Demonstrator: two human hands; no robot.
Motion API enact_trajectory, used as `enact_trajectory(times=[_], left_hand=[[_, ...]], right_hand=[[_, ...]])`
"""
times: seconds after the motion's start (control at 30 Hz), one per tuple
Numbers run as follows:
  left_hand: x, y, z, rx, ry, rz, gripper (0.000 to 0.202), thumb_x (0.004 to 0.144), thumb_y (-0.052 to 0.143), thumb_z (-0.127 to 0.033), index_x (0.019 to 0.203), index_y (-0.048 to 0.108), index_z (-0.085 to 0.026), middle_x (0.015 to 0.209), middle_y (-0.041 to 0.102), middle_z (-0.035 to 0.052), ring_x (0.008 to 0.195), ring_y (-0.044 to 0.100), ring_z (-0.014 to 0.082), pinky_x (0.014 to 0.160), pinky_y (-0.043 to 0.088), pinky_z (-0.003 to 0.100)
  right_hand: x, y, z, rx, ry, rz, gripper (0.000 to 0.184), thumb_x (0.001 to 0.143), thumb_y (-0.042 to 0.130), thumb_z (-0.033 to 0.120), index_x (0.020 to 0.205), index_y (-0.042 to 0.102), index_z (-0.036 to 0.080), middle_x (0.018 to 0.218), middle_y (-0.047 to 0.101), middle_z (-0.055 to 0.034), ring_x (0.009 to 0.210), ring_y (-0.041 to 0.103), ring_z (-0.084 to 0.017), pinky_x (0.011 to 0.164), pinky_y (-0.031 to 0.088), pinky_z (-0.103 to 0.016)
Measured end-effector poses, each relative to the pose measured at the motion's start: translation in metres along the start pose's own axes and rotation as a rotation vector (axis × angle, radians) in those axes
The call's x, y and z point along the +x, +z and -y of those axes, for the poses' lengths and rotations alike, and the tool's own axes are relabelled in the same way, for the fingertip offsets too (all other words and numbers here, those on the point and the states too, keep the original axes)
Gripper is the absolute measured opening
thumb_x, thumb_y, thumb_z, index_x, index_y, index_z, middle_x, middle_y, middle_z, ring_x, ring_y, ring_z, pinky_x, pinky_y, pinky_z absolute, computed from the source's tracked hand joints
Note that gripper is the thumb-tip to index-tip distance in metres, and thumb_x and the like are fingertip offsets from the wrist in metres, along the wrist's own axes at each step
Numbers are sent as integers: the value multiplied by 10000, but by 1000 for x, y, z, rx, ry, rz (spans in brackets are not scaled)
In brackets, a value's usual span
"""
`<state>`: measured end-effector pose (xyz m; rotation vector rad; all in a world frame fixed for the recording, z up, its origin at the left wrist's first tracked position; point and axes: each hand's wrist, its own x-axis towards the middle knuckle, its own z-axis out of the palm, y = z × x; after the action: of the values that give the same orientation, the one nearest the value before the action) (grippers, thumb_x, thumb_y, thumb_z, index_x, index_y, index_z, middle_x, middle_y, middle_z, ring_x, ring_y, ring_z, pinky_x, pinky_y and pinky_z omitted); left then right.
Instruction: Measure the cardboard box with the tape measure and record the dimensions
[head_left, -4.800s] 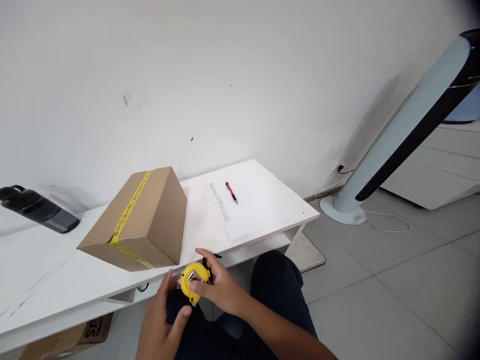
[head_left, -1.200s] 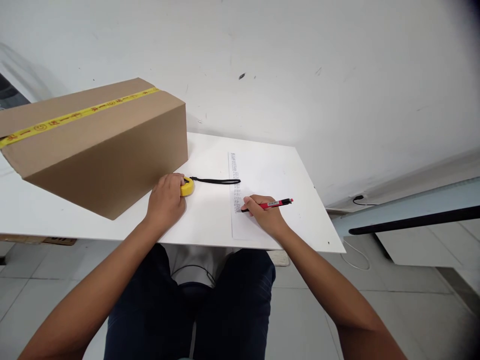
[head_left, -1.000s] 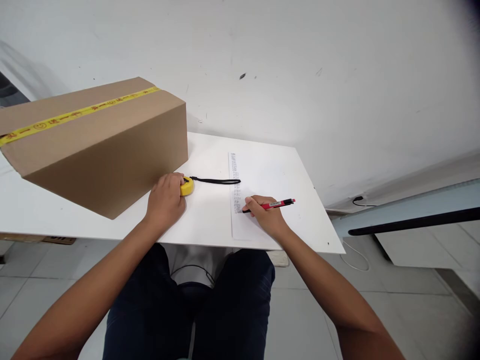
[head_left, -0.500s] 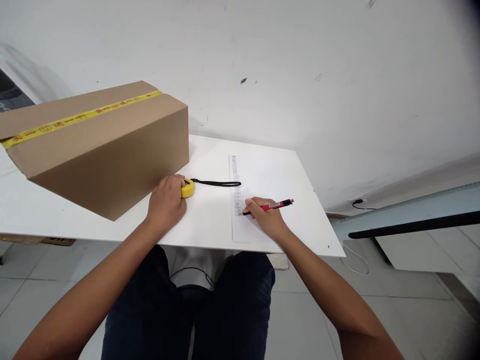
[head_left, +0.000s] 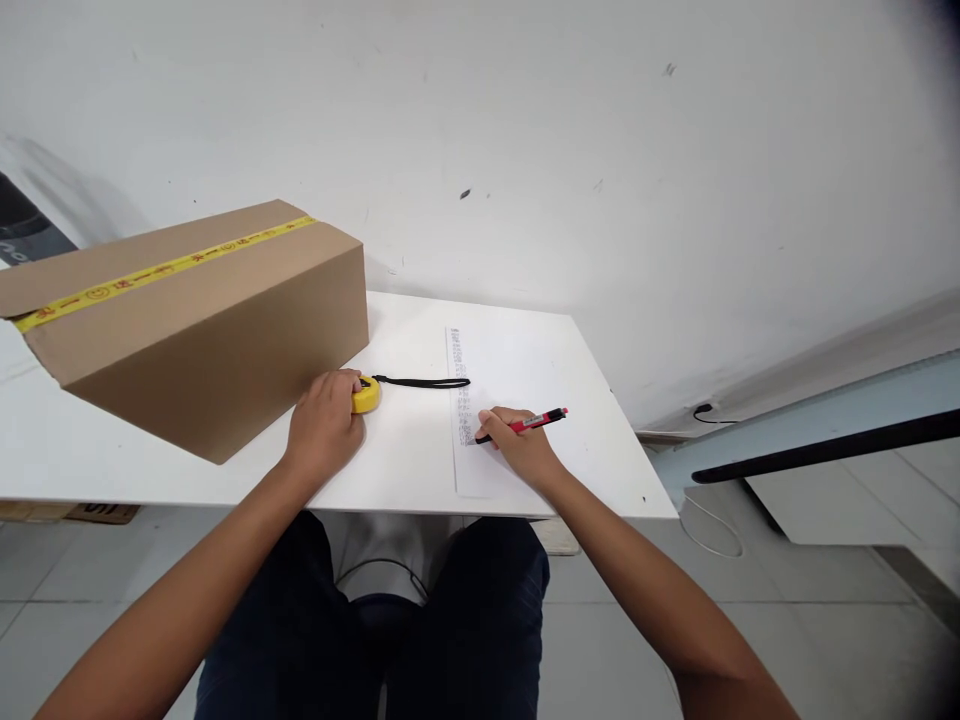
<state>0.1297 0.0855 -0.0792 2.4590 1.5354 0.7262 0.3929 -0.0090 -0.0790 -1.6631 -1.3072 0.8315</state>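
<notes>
1. Red pen in the right hand, tip down on a white sheet that lies on the counter, well to the right of the cardboard box. The grip is clenched around the barrel, close to the tip.
2. The left hand covers a yellow tape measure just beside the box's near right corner, its grip closed over the case. The black strap trails away from the box, and its end lies on the sheet's edge.
3. The pen tip sits at the foot of a narrow column of small marks along the edge of the sheet nearest the box. The marks are too small to read.
4. Judged from this pose, the writing would go best with the heel of the hand resting on the paper to pin it, with light pressure, and with each entry lined up beneath the column.
5. Materials: the box is matt brown card, sharp-edged, and sealed along its top with a strip of printed yellow tape. The counter is smooth and white. The tape measure's case is rounded, glossy plastic. The pen is slim, red with black ends.
</notes>
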Motion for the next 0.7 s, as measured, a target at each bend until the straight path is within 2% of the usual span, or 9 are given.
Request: enact_trajectory(times=[0.17, 0.3, 0.53, 0.7], left_hand=[[1, -2, -1, 4, -11, 4, 373, 720, 493, -67, 1050, 521, -238, 1286, 650, 100, 1156, 596, 328, 909, 500, 468], [1, -1, 0, 8, -13, 4, 377, 721, 495, -73, 1058, 525, -239, 1282, 651, 99, 1151, 597, 323, 912, 498, 460], [0, 0, 2, 11, -9, -2, 362, 734, 492, -72, 1054, 508, -241, 1273, 653, 91, 1131, 601, 322, 883, 499, 455], [-1, 1, 2, 32, 1, -4, 337, 771, 493, -106, 1082, 524, -231, 1251, 653, 104, 1119, 601, 329, 866, 500, 456]], right_hand=[[1, -1, -2, 12, 6, -10, 424, 849, 553, 483, 512, 563, 226, 542, 537, -1, 558, 476, -171, 556, 386, -315], [1, -1, -2, 18, 7, -35, 431, 866, 531, 488, 533, 596, 222, 528, 499, 9, 548, 464, -168, 553, 379, -313], [-1, 0, 2, 10, -7, -30, 434, 849, 546, 458, 481, 509, 230, 525, 500, 6, 556, 465, -171, 565, 380, -325], [-1, 0, 1, 14, -18, -26, 442, 862, 544, 451, 482, 501, 230, 522, 510, 5, 544, 462, -168, 564, 369, -326]])
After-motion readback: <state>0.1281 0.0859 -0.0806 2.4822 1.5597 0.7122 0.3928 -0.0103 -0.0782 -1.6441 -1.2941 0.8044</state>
